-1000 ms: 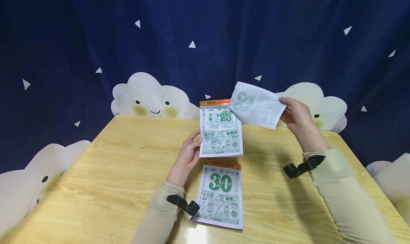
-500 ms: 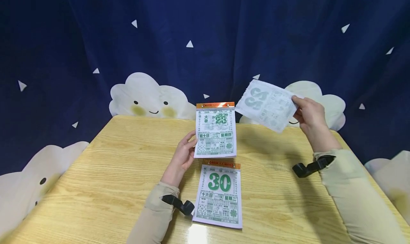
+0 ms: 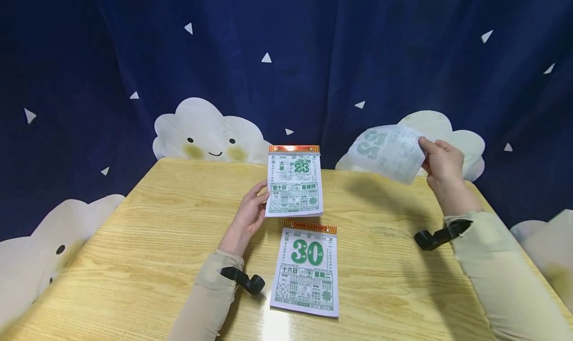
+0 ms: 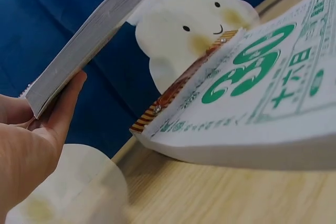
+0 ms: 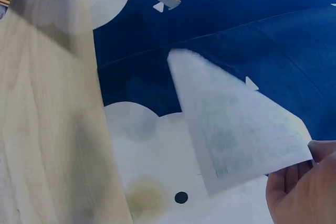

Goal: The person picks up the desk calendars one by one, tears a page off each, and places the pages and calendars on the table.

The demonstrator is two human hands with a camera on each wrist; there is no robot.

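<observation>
My left hand (image 3: 248, 210) grips the lower left edge of a thick tear-off calendar (image 3: 294, 186) whose top page reads 23, held up above the table. In the left wrist view the thumb and fingers clasp the edge of that pad (image 4: 86, 40). My right hand (image 3: 443, 169) pinches one corner of a loose calendar page (image 3: 388, 151), its back showing with the print faint and reversed. The page hangs in the air to the right, apart from the pad. A second tear-off calendar (image 3: 305, 276), showing 30, lies flat on the table nearer to me.
A light wooden table (image 3: 170, 221) spreads beneath both hands. Behind it hangs a dark blue curtain (image 3: 233, 47) with white triangles and smiling clouds. Each wrist wears a black strap with a small camera (image 3: 431, 237).
The page has come off the 23 calendar and swung right with my right hand. My left hand has moved the calendar slightly left. The 30 calendar lies where it was.
</observation>
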